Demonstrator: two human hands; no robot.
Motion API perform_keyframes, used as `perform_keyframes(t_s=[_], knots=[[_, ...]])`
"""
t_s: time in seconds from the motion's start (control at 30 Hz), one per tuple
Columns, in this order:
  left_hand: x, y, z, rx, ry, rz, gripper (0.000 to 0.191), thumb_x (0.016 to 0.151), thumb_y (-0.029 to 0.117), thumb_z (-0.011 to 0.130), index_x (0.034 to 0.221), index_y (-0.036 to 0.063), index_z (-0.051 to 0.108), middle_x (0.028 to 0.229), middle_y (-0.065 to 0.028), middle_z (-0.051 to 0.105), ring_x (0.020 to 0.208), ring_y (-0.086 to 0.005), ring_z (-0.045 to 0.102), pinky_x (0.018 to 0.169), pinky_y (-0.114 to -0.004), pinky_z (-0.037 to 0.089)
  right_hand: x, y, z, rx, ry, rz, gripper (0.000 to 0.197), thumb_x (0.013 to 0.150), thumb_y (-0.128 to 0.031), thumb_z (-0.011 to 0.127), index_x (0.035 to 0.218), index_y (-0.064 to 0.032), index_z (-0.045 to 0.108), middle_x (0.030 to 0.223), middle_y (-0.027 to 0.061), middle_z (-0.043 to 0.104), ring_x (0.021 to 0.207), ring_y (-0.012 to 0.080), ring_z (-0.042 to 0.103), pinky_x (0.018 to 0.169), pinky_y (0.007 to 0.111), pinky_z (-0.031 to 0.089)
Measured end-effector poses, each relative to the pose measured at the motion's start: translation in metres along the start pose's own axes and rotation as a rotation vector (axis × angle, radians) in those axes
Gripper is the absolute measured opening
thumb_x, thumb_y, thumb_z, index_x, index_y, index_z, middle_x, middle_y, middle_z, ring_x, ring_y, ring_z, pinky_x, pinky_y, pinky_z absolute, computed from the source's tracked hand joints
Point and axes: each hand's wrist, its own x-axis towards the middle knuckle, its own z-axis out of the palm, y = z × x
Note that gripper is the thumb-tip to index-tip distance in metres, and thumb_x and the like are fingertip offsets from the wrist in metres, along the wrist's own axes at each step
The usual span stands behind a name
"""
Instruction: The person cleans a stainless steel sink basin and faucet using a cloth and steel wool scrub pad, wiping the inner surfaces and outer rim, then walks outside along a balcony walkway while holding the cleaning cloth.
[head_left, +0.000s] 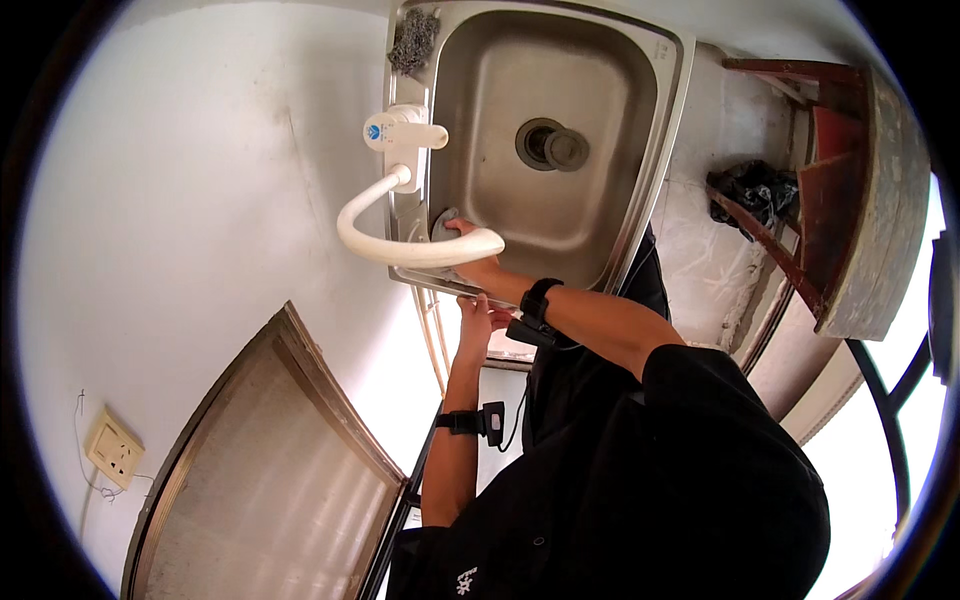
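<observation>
Under the curved white spout of the faucet (405, 136), my right hand (480, 262) presses a grey cloth (444, 223) against the near left corner of the stainless steel sink (544, 210). The spout hides part of that hand and cloth. My left hand (478, 319) is at the sink's outer near edge, fingers spread and no object seen in it. A round drain strainer (565, 150) lies partly over the drain opening. A dark scouring pad (415, 41) rests on the far left corner of the sink's rim. Both wrists wear black straps with small devices.
A worn wooden stool or bench (874, 210) lies at the right, with a black plastic bag (750, 196) beside it. A framed panel (285, 465) stands at lower left, near a wall socket (114, 448). Thin pipes (429, 330) run below the sink.
</observation>
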Motion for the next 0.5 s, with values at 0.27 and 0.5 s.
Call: perform_keyframes(t_s=[0.27,0.5], knots=[[0.003,0.002,0.002,-0.069,-0.057,0.122,0.03,0.106,0.031,0.034,0.118,0.0045,0.023,0.087,-0.0168,0.058,0.071,-0.0274,0.067,0.067,-0.038,0.061,0.118,-0.094,-0.054,-0.099,0.244,-0.002,0.055,0.064,-0.016,0.078,0.117,-0.0054,0.066,0.108,0.0195,0.068,0.103,0.0321,0.066,0.091,0.037,0.053],[0.006,0.003,0.006,-0.08,-0.061,0.145,0.035,0.105,0.034,0.037,0.119,0.0057,0.021,0.087,-0.0176,0.057,0.07,-0.0288,0.067,0.067,-0.04,0.061,0.223,-0.194,-0.12,0.443,0.63,0.052,0.055,0.068,-0.012,0.084,0.118,-0.0052,0.064,0.102,0.016,0.069,0.088,0.0272,0.066,0.077,0.039,0.054]])
